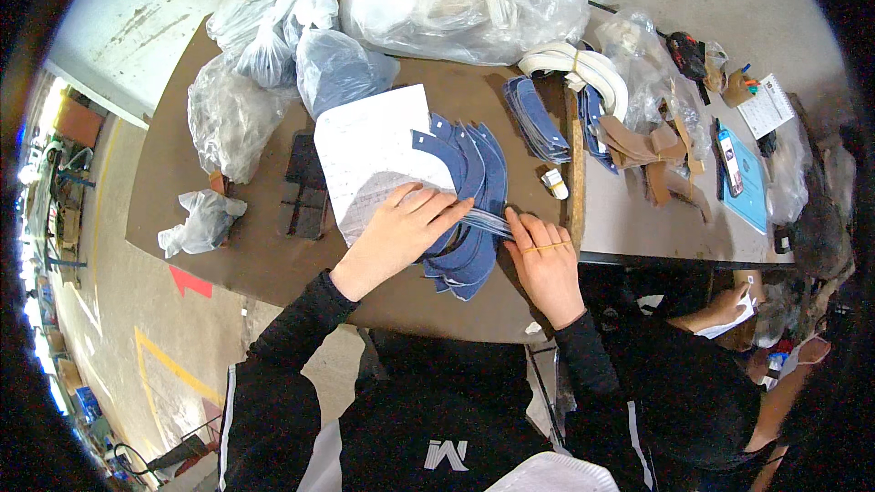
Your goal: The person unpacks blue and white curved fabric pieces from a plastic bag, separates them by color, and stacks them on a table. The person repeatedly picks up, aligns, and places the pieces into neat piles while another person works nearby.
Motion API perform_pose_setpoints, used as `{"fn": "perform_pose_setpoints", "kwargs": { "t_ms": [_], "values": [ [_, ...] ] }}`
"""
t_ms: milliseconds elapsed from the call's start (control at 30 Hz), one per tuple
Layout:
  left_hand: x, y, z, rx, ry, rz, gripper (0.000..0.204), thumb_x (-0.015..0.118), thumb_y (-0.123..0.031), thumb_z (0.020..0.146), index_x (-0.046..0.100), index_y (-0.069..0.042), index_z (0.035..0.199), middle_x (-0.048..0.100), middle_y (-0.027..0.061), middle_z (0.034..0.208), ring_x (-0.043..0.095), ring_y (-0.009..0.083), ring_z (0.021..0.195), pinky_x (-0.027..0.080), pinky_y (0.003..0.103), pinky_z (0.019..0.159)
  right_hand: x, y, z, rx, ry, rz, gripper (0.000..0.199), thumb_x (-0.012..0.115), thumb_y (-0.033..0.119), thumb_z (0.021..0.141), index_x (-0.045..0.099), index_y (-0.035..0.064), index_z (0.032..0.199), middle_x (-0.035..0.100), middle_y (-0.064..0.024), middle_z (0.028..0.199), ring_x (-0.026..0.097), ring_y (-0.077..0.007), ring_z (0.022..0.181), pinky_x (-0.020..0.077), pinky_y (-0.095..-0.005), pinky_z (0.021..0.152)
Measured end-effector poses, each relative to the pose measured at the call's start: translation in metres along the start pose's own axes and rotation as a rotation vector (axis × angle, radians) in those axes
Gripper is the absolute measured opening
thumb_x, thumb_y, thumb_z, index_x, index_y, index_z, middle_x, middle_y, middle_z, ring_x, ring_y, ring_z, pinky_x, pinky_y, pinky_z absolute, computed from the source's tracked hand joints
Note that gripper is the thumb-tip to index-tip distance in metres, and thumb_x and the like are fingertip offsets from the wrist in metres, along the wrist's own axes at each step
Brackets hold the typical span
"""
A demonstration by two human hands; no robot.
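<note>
A small stack of cut denim pieces (pixel 488 221), seen edge-on, lies between my two hands. My left hand (pixel 394 230) is closed on its left end, fingers over the top. My right hand (pixel 545 269) grips the right end, and a yellow rubber band (pixel 549 247) runs across its fingers. More curved blue denim pieces (pixel 488 159) fan out beyond and beneath my hands, some with small white labels. Their near ends (pixel 460 275) show just below the held stack. A white sheet of paper (pixel 374 141) with writing lies partly under my left hand.
Clear plastic bags (pixel 465 0) and knotted bags (pixel 337 68) crowd the table's far side. A black tray (pixel 305 187) sits left. To the right are another denim stack (pixel 536 118), a white banded bundle (pixel 579 64), brown strips (pixel 652 146) and a blue folder (pixel 747 187). Another person's hand (pixel 720 310) shows at lower right.
</note>
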State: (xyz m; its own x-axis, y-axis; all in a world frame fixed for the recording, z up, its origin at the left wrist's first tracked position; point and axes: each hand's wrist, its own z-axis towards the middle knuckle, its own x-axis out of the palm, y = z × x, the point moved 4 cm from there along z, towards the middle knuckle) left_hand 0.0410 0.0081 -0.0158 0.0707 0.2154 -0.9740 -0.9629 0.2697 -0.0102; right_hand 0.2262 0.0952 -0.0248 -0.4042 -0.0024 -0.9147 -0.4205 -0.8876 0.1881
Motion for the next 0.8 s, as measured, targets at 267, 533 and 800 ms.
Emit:
{"fn": "perform_pose_setpoints", "kwargs": {
  "t_ms": [267, 533, 800],
  "values": [
    [0.004, 0.013, 0.001, -0.22, -0.009, -0.239, 0.048, 0.068, -0.016, 0.081, 0.057, -0.009, 0.128, 0.059, 0.0064, 0.113, 0.059, 0.0257, 0.101, 0.047, 0.037, 0.091, 0.0, 0.003, 0.006, 0.064, 0.121, -0.024, 0.053, 0.069, 0.013, 0.081, 0.053, 0.0063, 0.13, 0.06, -0.009, 0.1, 0.059, -0.0253, 0.088, 0.0462, -0.0369, 0.08],
    [-0.003, 0.047, -0.006, -0.58, -0.119, -1.359, 0.025, 0.069, -0.009, 0.086, 0.064, -0.001, 0.11, 0.064, 0.0036, 0.108, 0.06, 0.0136, 0.104, 0.047, 0.03, 0.09, -0.022, -0.008, 0.017, 0.33, 0.089, 0.79, 0.025, 0.063, 0.007, 0.09, 0.064, -0.0001, 0.114, 0.066, -0.0083, 0.087, 0.06, -0.0137, 0.067, 0.0475, -0.0254, 0.061],
    [0.005, 0.021, 0.007, -0.36, -0.723, -2.387, 0.084, 0.061, -0.056, 0.083, 0.026, -0.019, 0.149, 0.032, 0.0119, 0.152, 0.031, 0.0254, 0.14, 0.025, 0.04, 0.115, -0.005, 0.023, 0.024, 0.794, 0.101, 1.487, 0.033, 0.059, 0.016, 0.095, 0.06, -0.0076, 0.118, 0.065, -0.0091, 0.085, 0.056, -0.01, 0.061, 0.0445, -0.0234, 0.055]
  ]
}}
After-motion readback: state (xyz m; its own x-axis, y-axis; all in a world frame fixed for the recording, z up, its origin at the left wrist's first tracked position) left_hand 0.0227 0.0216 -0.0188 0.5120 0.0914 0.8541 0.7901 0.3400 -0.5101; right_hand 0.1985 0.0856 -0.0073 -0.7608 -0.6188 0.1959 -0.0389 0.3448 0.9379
